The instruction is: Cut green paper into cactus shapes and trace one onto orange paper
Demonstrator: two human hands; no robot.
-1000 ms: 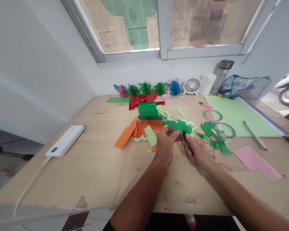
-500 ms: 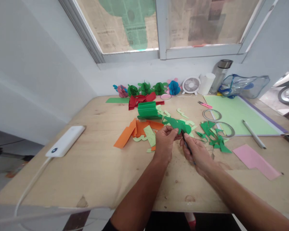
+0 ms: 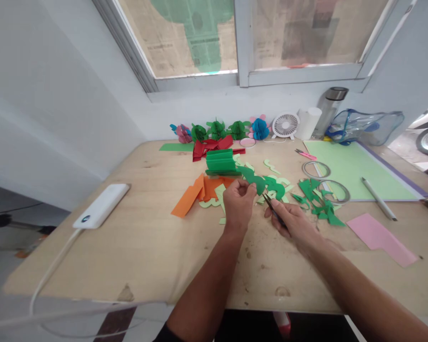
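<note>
Pinched in the fingers of my left hand (image 3: 239,202) is a green paper piece (image 3: 257,182) with a rounded edge. My right hand (image 3: 288,218) is closed around small dark scissors (image 3: 273,209), whose blades point up and left, close to the green piece. A curved green cutout (image 3: 277,188) lies just beyond the blades among pale green curved cutouts (image 3: 270,166). Green scraps (image 3: 319,202) are scattered to the right of my right hand. Behind my left hand sits a folded green paper stack (image 3: 220,161), with orange paper (image 3: 188,195) to its front left.
Red paper (image 3: 212,146), honeycomb paper figures (image 3: 217,129), a small fan (image 3: 285,126) and a bottle (image 3: 330,111) stand or lie along the back. Tape rolls (image 3: 316,169), a pen (image 3: 378,198) and pink paper (image 3: 381,237) lie right. A white power bank (image 3: 102,205) is left.
My left hand has shifted slightly left with the green piece, away from the scissors. A curved green cutout now shows on the table beside it. The view has shifted slightly.
</note>
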